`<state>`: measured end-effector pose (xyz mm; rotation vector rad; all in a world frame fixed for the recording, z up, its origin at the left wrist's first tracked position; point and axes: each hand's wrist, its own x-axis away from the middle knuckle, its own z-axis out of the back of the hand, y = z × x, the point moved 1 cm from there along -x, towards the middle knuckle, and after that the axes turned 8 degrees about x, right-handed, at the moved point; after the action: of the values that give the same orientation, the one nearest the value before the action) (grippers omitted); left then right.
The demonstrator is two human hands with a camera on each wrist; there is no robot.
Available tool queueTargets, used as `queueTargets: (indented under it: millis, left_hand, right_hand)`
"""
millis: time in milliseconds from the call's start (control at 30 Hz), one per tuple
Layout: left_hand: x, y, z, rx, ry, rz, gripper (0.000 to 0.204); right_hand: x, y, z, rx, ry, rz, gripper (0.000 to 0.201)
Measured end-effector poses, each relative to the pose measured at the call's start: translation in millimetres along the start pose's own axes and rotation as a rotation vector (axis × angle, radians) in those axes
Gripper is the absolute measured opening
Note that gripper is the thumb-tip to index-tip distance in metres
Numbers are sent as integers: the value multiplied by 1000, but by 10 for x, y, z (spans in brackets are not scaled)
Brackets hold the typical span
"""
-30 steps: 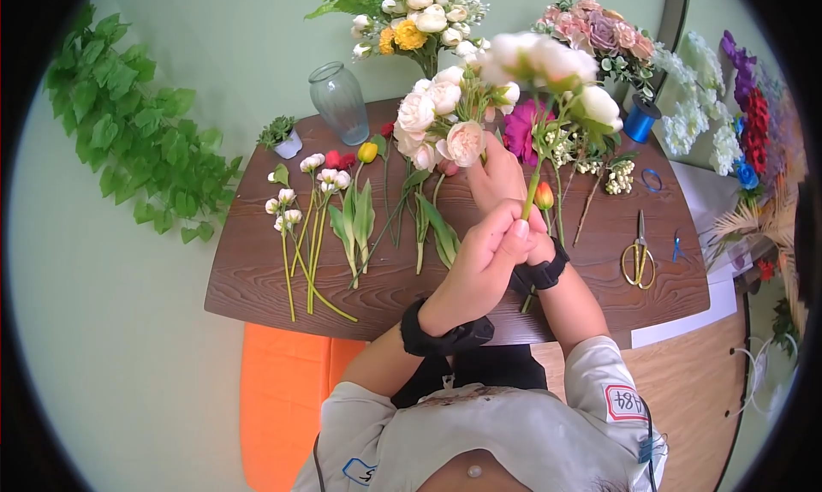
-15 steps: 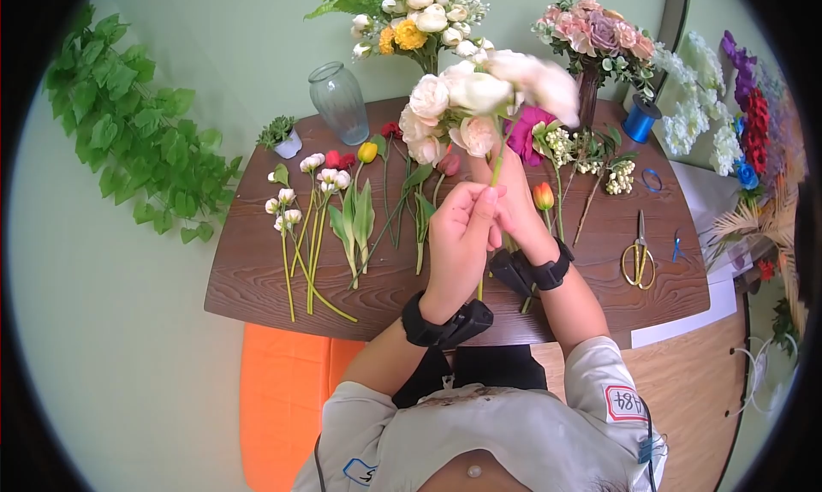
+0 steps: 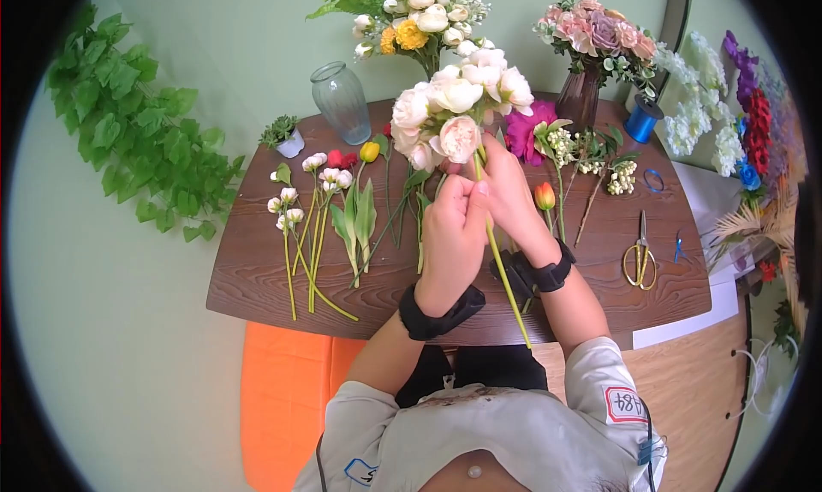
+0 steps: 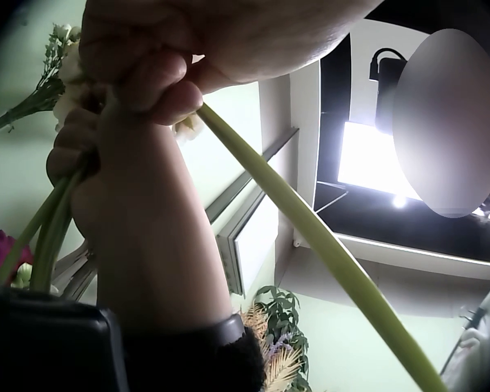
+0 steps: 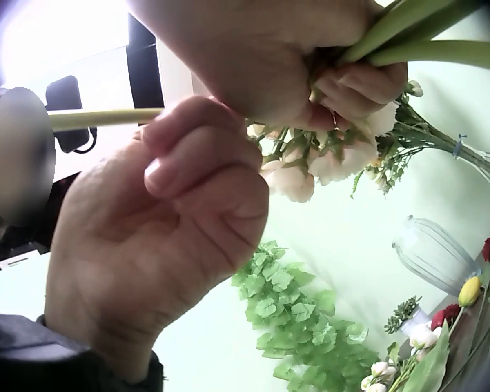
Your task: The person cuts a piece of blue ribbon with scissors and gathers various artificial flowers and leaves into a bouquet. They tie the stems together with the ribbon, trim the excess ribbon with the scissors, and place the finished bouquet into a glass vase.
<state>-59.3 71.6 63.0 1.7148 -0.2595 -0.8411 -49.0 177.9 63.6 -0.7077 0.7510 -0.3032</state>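
Note:
Just over the table's middle, my left hand pinches a long green flower stem between thumb and fingers. The stem slants down past the table's front edge, and its top meets the cluster of white and pale pink peonies. My right hand, right beside the left, grips the bunch below the blooms. In the right wrist view its fingers curl around several thick green stems. The left wrist view shows the pinched stem apart from the stems in the right hand.
Left on the table lie white flower stems, green leaves and a yellow tulip. A glass vase stands behind. To the right are a magenta flower, an orange tulip, scissors and blue ribbon spool.
The white blooms on the left hand's stem have swung left into the peony cluster. My left hand has moved left, and the stem's lower end now points down to the right.

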Motion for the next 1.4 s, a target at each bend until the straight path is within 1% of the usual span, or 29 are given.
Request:
queueTargets:
  millis: [33,133,167,267,333,367,400,467,500,567,600,633,667,700,767,800,867,900,933,967,1000,1067,1100,1133,1200,1233,1267,1333,1400]
  left_hand:
    - [-18,3,24,-26,20,-5,20]
    - [-67,30,114,-44,-5,21,22]
    - [-61,70,146,-128,1,48,24]
    - [-105,128,185,-121,6,4,26]
    - [-132,184,180,-135,15,15,25]
    - [-131,173,177,-151,13,4,24]
    - [-131,168,174,-167,11,-7,24]
    - [-119,174,173,-171,21,24,23]
    - [-121,155,176,-190,7,5,20]
    - [-132,45,179,-208,-5,-14,17]
    - [-144,-47,163,-220,11,-133,17]
    - [-147,-113,158,-232,27,-252,19]
    - [-138,-93,152,-232,27,-253,19]
    - [-119,-68,143,-240,6,-219,18]
    - [-102,54,118,-249,-45,-175,15]
    - [-92,85,98,-249,-45,-174,15]
    - [-61,84,58,52,-30,40,8]
    - [-48,68,58,52,-31,40,8]
    - [-35,30,61,100,-51,76,7]
    - [-18,-16,65,147,-71,111,14]
    - [12,-90,69,148,-72,111,14]
    - [49,-226,88,-4,-33,-53,31]
    - [48,-263,108,-196,-83,-50,44]
    - [20,-309,117,-197,-83,-49,44]
    - [-53,-340,90,442,-294,51,52]
    - [-45,-338,116,558,-336,179,53]
    - [-48,-336,150,559,-336,177,53]
    - [-46,-359,193,836,-389,388,53]
    - [-49,-277,170,842,-399,410,52]
  right_hand:
    - [-4,12,-7,16,-47,-3,22]
    - [27,-104,50,81,-3,50,23]
    - [22,-122,64,79,-4,53,23]
    - [27,-177,126,45,3,113,23]
    - [25,-202,162,-285,-226,9,24]
    - [17,-175,159,-376,-277,9,26]
    - [21,-167,163,-376,-278,11,26]
    - [29,-187,188,-525,-308,-27,27]
    - [35,-202,189,-524,-309,-25,27]
    - [45,-235,178,-414,-286,21,28]
    - [45,-211,151,-414,-287,22,28]
    - [46,-167,106,-388,-259,67,28]
    - [42,-157,87,-362,-230,111,29]
    - [39,-152,89,-363,-230,111,29]
    - [30,-193,126,-398,-263,62,21]
    - [33,-236,185,-398,-263,62,21]
    - [60,-306,290,-483,-547,-238,27]
    - [61,-269,266,-483,-546,-238,27]
    - [54,-211,227,-490,-416,-126,26]
    - [47,-172,210,-493,-285,-14,26]
    - [41,-143,209,-492,-285,-14,26]
    - [24,-113,218,-412,-300,43,27]
    - [29,-120,213,-412,-300,42,27]
    - [42,-135,206,-464,-302,60,22]
    - [66,-155,193,-513,-306,78,18]
    - [73,-161,183,-559,-355,65,19]
    - [78,-185,180,-606,-403,52,19]
    - [104,-278,212,-597,-408,35,20]
    - [96,-268,195,-589,-413,18,21]
